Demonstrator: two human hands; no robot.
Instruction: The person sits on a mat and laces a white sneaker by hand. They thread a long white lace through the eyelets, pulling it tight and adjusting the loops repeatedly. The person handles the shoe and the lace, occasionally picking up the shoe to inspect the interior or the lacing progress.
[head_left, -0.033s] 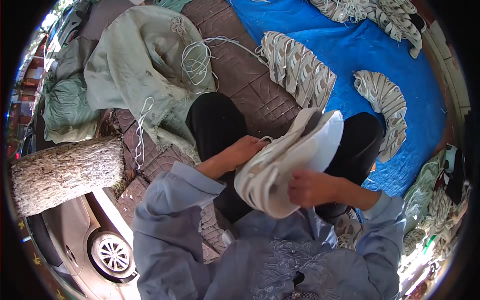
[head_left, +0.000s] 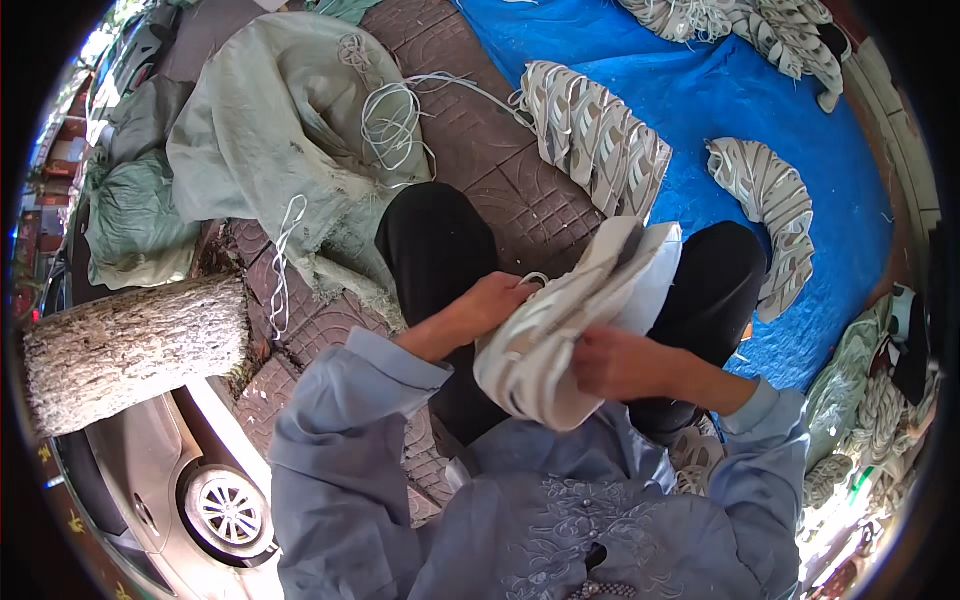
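Observation:
Above my lap I hold a beige and white shoe upper [head_left: 545, 340], tilted, with its pale inner side partly turned up. My left hand [head_left: 492, 303] grips its left edge, fingertips hidden behind the material beside a small loop of lace. My right hand [head_left: 615, 362] is closed at its near right part, fingers curled in a pinch against the edge. Whether a lace is also between those fingers I cannot tell. Beyond my knees, a row of nested shoe uppers [head_left: 595, 135] lies partly on the blue sheet, and a curved row of uppers [head_left: 770, 215] lies to its right.
The blue sheet [head_left: 690, 110] covers the ground at right, with more bundled uppers [head_left: 740, 35] at its far edge. A grey-green sack [head_left: 270, 120] with loose white laces [head_left: 392, 125] lies left on brown paving. A tree trunk [head_left: 135, 345] and parked car [head_left: 150, 480] are at left.
The shoe upper has tilted slightly, showing less of its white inner side. My right hand has moved a little up with it. My left hand stays at the left edge.

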